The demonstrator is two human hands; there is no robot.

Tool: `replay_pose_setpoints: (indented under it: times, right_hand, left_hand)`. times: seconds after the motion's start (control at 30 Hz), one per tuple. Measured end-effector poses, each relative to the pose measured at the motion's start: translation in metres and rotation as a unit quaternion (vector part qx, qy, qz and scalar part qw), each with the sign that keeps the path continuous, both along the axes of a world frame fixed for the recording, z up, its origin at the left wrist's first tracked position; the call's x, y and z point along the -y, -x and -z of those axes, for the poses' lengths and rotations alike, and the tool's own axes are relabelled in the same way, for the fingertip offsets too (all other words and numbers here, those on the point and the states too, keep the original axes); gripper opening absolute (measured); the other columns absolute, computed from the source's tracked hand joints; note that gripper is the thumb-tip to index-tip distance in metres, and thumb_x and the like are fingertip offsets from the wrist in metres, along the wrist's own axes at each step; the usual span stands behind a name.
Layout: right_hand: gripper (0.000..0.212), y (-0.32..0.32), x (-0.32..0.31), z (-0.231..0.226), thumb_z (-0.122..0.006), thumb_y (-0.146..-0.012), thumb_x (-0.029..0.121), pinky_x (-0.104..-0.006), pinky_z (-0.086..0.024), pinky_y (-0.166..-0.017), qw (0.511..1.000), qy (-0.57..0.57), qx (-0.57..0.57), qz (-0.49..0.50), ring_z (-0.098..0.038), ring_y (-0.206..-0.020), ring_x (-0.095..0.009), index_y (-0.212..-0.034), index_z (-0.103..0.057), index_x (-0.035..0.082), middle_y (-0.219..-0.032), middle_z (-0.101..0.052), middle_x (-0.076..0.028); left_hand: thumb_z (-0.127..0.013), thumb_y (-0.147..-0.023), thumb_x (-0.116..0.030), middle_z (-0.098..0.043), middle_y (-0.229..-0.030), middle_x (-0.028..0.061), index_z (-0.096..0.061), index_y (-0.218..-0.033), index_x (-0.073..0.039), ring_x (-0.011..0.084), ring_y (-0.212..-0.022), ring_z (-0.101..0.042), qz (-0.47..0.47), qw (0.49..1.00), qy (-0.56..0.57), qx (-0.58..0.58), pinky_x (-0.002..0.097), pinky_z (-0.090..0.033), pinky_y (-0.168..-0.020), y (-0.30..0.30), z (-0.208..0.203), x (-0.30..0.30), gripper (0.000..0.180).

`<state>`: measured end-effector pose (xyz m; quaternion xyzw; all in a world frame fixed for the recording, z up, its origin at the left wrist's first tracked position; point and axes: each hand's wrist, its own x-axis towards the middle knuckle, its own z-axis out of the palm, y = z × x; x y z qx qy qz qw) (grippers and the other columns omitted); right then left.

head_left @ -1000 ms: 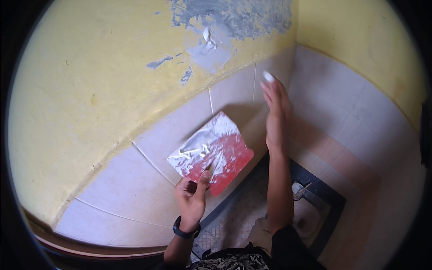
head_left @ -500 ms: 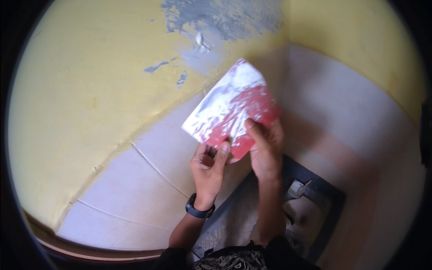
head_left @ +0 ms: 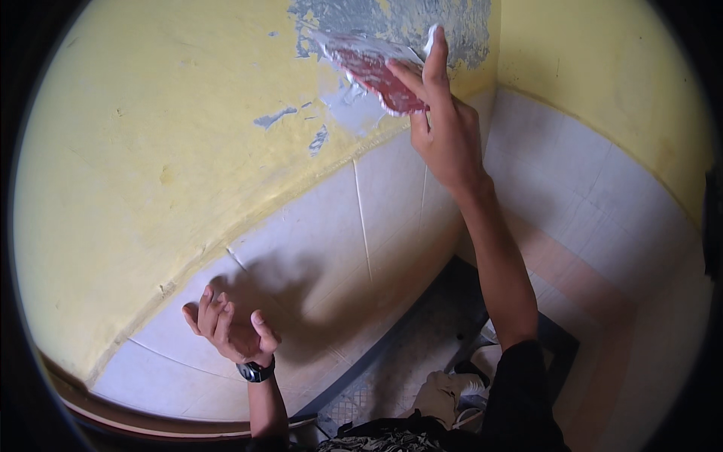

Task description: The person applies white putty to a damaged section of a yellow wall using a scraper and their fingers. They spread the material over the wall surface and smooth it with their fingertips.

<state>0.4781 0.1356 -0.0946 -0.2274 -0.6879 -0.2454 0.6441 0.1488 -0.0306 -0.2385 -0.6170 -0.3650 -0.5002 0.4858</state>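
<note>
In my right hand (head_left: 452, 132) is a flat red putty spreader (head_left: 380, 79) smeared with white paste, its far edge at the yellow wall (head_left: 188, 113). The fingers lie behind and along the sheet, and a white dab sits at a raised fingertip. Around the spreader, the wall has a rough grey bare patch (head_left: 471, 30) and a smooth pale putty smear (head_left: 354, 109) below it. My left hand (head_left: 235, 329), a dark watch (head_left: 254, 371) on its wrist, hovers in front of the tiles. Its fingers are loosely curled and apart, holding nothing.
White tiles (head_left: 316, 218) cover the lower wall below a raised yellow edge. A wall corner stands to the right, with more tiles (head_left: 557, 143). On the floor below are a dark border (head_left: 437, 301) and a beige object (head_left: 437, 395), partly hidden.
My right hand has carried the spreader up and away to the wall, tilting it. My left hand has let go of it and moved down to the left.
</note>
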Motion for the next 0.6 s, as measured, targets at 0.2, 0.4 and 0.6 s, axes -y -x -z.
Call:
replay_pose_setpoints:
  times: [0.2, 0.4, 0.6]
  right_hand:
    - [0.08, -0.007, -0.036, 0.039, -0.053, -0.078, -0.022, -0.0377, -0.055, -0.102, 0.998, -0.037, 0.035, -0.037, -0.068, -0.119, -0.03, -0.153, -0.037, 0.001, -0.128, -0.071, -0.013]
    - [0.068, 0.007, -0.034, 0.084, -0.055, -0.084, -0.019, -0.0419, -0.054, -0.105, 0.998, -0.039, 0.031, -0.047, -0.069, -0.117, -0.028, -0.147, -0.051, 0.005, -0.126, -0.071, -0.013]
    - [0.069, 0.0, -0.01, 0.08, -0.055, -0.084, -0.019, -0.0425, -0.056, -0.102, 0.997, -0.033, 0.025, -0.061, -0.068, -0.119, -0.03, -0.148, -0.05, 0.006, -0.124, -0.072, -0.011]
  left_hand:
    - [-0.062, -0.091, -0.024, -0.063, -0.12, 0.0091, -0.058, -0.125, -0.012, 0.0335, -0.128, -0.059, -0.011, 0.999, 0.005, 0.038, 0.0616, -0.017, -0.123, 0.0, 0.003, -0.002, 0.036]
    - [-0.062, -0.089, -0.02, -0.064, -0.12, 0.01, -0.057, -0.125, -0.01, 0.0336, -0.129, -0.059, -0.012, 0.999, 0.002, 0.039, 0.0618, -0.015, -0.123, -0.003, 0.003, -0.005, 0.037]
    - [-0.061, -0.088, -0.017, -0.064, -0.119, 0.0105, -0.058, -0.124, -0.01, 0.0335, -0.128, -0.06, -0.016, 0.999, 0.016, 0.034, 0.0622, -0.014, -0.123, -0.005, 0.0, -0.003, 0.037]
